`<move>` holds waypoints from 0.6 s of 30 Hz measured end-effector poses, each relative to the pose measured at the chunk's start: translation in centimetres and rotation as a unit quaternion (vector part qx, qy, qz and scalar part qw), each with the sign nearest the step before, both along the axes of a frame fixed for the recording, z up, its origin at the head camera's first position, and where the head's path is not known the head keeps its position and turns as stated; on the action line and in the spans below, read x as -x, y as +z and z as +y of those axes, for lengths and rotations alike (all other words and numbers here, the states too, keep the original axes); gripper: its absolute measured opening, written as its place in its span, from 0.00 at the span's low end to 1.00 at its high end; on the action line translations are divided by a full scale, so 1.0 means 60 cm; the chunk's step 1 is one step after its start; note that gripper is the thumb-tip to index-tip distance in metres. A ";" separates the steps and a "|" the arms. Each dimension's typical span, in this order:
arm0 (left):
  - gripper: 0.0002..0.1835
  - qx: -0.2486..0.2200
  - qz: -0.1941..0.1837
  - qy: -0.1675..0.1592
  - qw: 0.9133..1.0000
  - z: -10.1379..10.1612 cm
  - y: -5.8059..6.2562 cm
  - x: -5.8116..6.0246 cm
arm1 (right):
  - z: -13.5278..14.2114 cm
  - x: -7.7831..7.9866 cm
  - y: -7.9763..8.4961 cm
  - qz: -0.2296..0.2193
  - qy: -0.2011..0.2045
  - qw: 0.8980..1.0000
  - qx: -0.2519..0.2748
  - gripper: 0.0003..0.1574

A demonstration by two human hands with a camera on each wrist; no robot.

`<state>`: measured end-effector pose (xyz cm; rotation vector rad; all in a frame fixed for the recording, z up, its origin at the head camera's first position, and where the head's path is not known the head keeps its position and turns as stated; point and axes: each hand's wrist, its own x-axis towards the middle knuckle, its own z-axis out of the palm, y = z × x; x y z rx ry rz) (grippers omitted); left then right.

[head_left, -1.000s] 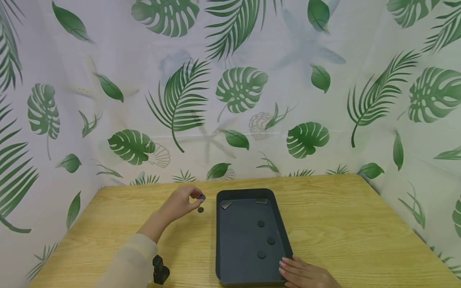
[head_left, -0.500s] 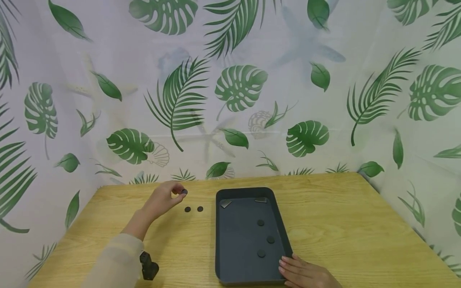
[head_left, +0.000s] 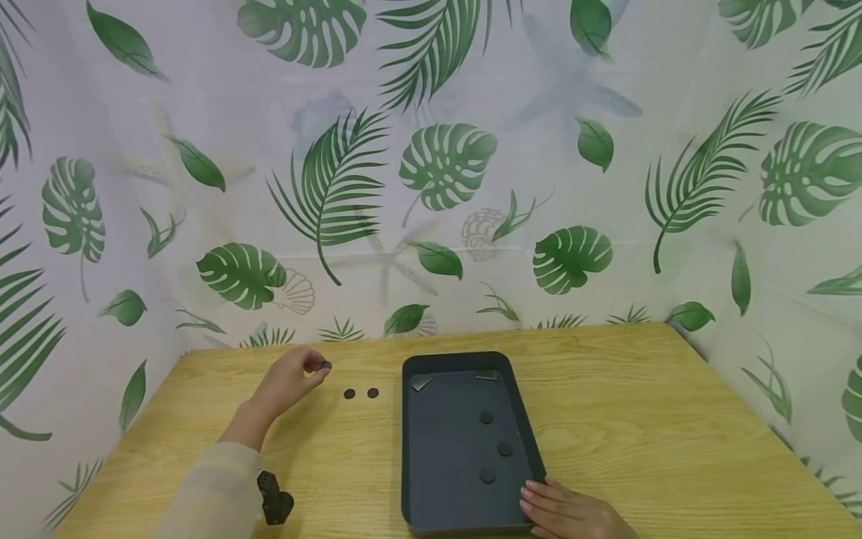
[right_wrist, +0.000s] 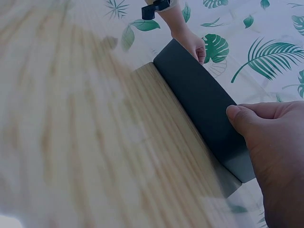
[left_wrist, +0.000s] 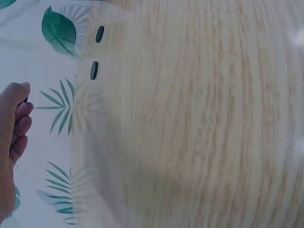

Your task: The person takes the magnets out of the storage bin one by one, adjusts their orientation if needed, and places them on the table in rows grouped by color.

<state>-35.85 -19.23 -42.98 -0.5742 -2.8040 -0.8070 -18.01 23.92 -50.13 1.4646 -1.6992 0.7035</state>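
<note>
My left hand [head_left: 289, 380] pinches a small dark round disc [head_left: 326, 365] between thumb and fingertips, held over the back left of the table. In the left wrist view, most of the held disc is hidden by the thumb and fingers [left_wrist: 21, 126]. Two similar black discs [head_left: 349, 394] [left_wrist: 94, 70] lie on the table, side by side, between that hand and a dark grey rectangular tray [head_left: 441, 442]. My right hand [head_left: 575, 513] grips the tray's near right corner; the right wrist view shows its thumb [right_wrist: 242, 118] against the outer wall [right_wrist: 199, 99].
Inside the tray lie three dark discs [head_left: 486, 418] along its right side. Two small shiny metal-looking pieces [head_left: 421, 382] are at its far end. A leaf-patterned cloth [head_left: 431, 187] hangs behind the wooden table [head_left: 640, 419]. A black device [head_left: 274, 498] sits at the left wrist.
A second disc has come to lie on the table, left of the first. My left hand has moved left, still pinching a disc. The right hand stays on the tray.
</note>
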 end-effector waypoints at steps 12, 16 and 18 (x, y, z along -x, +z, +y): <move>0.10 -0.002 -0.050 0.041 0.998 -0.011 -0.029 -0.002 | -0.008 -0.007 0.017 -0.012 0.010 1.000 0.001 0.22; 0.10 -0.013 -0.065 0.045 0.997 -0.008 -0.038 -0.006 | -0.012 -0.010 0.023 -0.013 0.013 1.000 0.002 0.23; 0.10 -0.021 -0.068 0.046 0.996 -0.006 -0.044 -0.005 | -0.010 -0.008 0.022 -0.011 0.012 1.000 0.002 0.23</move>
